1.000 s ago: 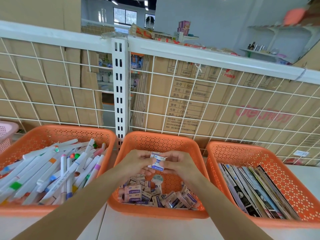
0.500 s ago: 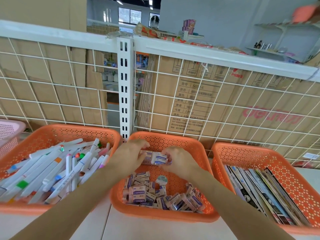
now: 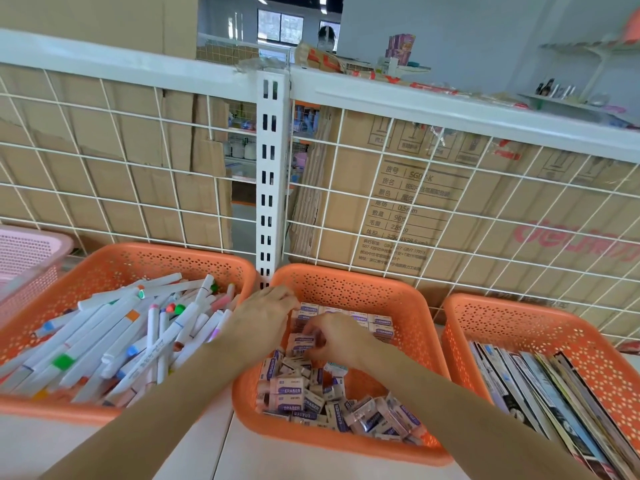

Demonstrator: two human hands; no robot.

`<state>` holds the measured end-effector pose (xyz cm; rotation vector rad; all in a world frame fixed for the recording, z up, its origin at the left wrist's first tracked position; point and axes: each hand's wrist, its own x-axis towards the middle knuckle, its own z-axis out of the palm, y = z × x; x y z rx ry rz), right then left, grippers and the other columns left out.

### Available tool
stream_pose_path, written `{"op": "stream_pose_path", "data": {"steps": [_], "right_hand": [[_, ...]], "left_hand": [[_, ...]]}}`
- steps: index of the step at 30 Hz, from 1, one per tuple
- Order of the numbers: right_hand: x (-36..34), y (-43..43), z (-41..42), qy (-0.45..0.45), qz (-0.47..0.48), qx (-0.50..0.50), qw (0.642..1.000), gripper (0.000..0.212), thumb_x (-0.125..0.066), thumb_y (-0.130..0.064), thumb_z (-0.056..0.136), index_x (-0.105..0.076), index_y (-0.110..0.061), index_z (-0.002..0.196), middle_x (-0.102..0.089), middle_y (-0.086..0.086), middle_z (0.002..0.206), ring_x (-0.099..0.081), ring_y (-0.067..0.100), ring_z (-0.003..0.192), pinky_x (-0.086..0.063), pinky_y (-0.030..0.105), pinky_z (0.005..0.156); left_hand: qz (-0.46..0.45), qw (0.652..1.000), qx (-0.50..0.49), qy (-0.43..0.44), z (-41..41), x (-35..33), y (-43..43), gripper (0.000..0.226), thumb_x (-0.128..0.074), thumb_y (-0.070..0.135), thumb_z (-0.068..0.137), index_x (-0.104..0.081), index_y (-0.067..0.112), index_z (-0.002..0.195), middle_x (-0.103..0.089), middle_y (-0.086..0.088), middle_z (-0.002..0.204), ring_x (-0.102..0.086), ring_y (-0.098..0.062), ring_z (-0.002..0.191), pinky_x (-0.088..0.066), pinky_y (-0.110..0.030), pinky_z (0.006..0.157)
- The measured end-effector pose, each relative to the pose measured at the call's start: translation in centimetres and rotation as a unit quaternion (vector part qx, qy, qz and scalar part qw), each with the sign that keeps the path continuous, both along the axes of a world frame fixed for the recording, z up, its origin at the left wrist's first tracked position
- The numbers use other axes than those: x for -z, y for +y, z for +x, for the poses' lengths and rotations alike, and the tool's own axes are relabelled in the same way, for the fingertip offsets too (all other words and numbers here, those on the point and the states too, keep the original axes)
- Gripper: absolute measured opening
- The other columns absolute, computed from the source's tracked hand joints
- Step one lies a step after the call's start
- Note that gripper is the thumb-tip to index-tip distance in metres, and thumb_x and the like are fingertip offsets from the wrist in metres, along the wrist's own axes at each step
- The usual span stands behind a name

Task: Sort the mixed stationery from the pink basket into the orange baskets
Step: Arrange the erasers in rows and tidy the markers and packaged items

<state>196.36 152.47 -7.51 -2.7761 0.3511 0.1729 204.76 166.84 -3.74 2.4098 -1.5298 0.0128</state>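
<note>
Both my hands are inside the middle orange basket, which holds several boxed erasers in a loose heap at the front. A neat row of erasers lines its back wall. My left hand rests with its fingers over the left end of that row. My right hand pinches one eraser just in front of the row. The left orange basket is full of markers. The right orange basket holds booklets on edge. The pink basket shows at the far left; its contents are hidden.
A white wire grid with a slotted post stands right behind the baskets, with cardboard boxes behind it. The baskets sit side by side on a white shelf.
My hands have gone down from above the middle basket into its back part. The stack of erasers held between them now lies as a row against the back wall.
</note>
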Motion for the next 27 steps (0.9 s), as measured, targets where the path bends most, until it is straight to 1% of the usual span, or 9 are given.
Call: {"op": "stream_pose_path", "data": {"steps": [3, 6, 8, 11, 14, 16, 20, 23, 27], "right_hand": [[0.4, 0.1, 0.0, -0.016, 0.043, 0.010, 0.999, 0.043, -0.070, -0.023, 0.081, -0.059, -0.006, 0.120, -0.064, 0.012, 0.111, -0.060, 0.026, 0.097, -0.044, 0.029, 0.076], [0.6, -0.2, -0.2, -0.016, 0.085, 0.030, 0.996, 0.042, -0.071, -0.022, 0.081, -0.060, -0.005, 0.118, -0.063, 0.011, 0.113, -0.059, 0.024, 0.099, -0.043, 0.027, 0.077], [0.7, -0.3, -0.3, -0.011, 0.114, 0.040, 0.993, 0.040, -0.072, -0.023, 0.081, -0.062, -0.005, 0.115, -0.064, 0.009, 0.111, -0.058, 0.022, 0.096, -0.043, 0.026, 0.076], [0.7, -0.2, -0.5, 0.001, 0.135, 0.039, 0.990, 0.040, -0.073, -0.024, 0.080, -0.063, -0.005, 0.113, -0.064, 0.007, 0.107, -0.055, 0.015, 0.090, -0.042, 0.025, 0.076], [0.7, -0.3, -0.7, -0.026, 0.101, 0.057, 0.993, 0.040, -0.071, -0.025, 0.081, -0.061, -0.007, 0.116, -0.064, 0.009, 0.111, -0.057, 0.018, 0.093, -0.044, 0.027, 0.076], [0.6, -0.2, -0.7, -0.036, 0.037, 0.058, 0.997, 0.039, -0.068, -0.025, 0.083, -0.059, -0.008, 0.117, -0.064, 0.009, 0.108, -0.060, 0.022, 0.095, -0.044, 0.028, 0.075], [1.1, 0.2, -0.7, -0.039, -0.083, 0.009, 0.996, 0.030, -0.061, -0.019, 0.085, -0.060, -0.006, 0.111, -0.066, 0.013, 0.101, -0.061, 0.029, 0.093, -0.047, 0.034, 0.076], [1.3, 0.2, -0.5, -0.039, -0.093, 0.003, 0.995, 0.029, -0.060, -0.018, 0.085, -0.062, -0.006, 0.112, -0.067, 0.014, 0.101, -0.062, 0.030, 0.094, -0.049, 0.037, 0.080], [1.5, -0.1, -0.6, -0.046, -0.079, -0.008, 0.996, 0.032, -0.064, -0.019, 0.085, -0.063, -0.007, 0.114, -0.066, 0.015, 0.105, -0.061, 0.030, 0.097, -0.045, 0.036, 0.081]], "left_hand": [[-0.057, 0.998, 0.013, -0.038, 0.0, 0.0, -0.2, 0.033, -0.062, 0.006, 0.085, -0.064, 0.023, 0.113, -0.055, 0.008, 0.122, -0.053, -0.011, 0.116, -0.042, -0.039, 0.099], [-0.033, 0.999, 0.004, 0.011, 0.1, 0.4, -0.1, 0.033, -0.046, 0.006, 0.093, -0.061, 0.020, 0.120, -0.052, 0.007, 0.129, -0.046, -0.014, 0.124, -0.031, -0.037, 0.106], [-0.029, 0.999, 0.000, 0.014, 0.1, 0.4, -0.1, 0.035, -0.042, 0.008, 0.095, -0.058, 0.021, 0.123, -0.049, 0.008, 0.131, -0.044, -0.013, 0.126, -0.029, -0.035, 0.107], [-0.009, 1.000, -0.002, 0.004, 0.2, 0.3, -0.1, 0.036, -0.037, 0.013, 0.098, -0.052, 0.027, 0.128, -0.043, 0.014, 0.136, -0.038, -0.006, 0.127, -0.023, -0.031, 0.107], [-0.006, 1.000, -0.007, 0.007, 0.2, 0.3, -0.1, 0.036, -0.036, 0.015, 0.098, -0.051, 0.028, 0.128, -0.042, 0.015, 0.136, -0.038, -0.004, 0.127, -0.021, -0.030, 0.106], [-0.009, 1.000, -0.006, 0.012, 0.1, 0.3, 0.0, 0.036, -0.037, 0.014, 0.098, -0.052, 0.027, 0.128, -0.044, 0.014, 0.135, -0.039, -0.005, 0.126, -0.022, -0.031, 0.107], [-0.031, 0.999, -0.002, 0.035, 0.2, 0.5, 0.0, 0.033, -0.042, 0.009, 0.095, -0.059, 0.021, 0.121, -0.051, 0.009, 0.130, -0.045, -0.010, 0.123, -0.028, -0.036, 0.106], [-0.046, 0.998, 0.001, 0.038, 0.2, 0.6, 0.0, 0.032, -0.046, 0.006, 0.093, -0.062, 0.019, 0.117, -0.054, 0.007, 0.126, -0.049, -0.014, 0.121, -0.030, -0.039, 0.106], [-0.026, 0.999, -0.003, 0.033, 0.2, 0.6, 0.1, 0.033, -0.041, 0.010, 0.095, -0.058, 0.022, 0.122, -0.050, 0.010, 0.129, -0.044, -0.009, 0.124, -0.027, -0.036, 0.107]]}}
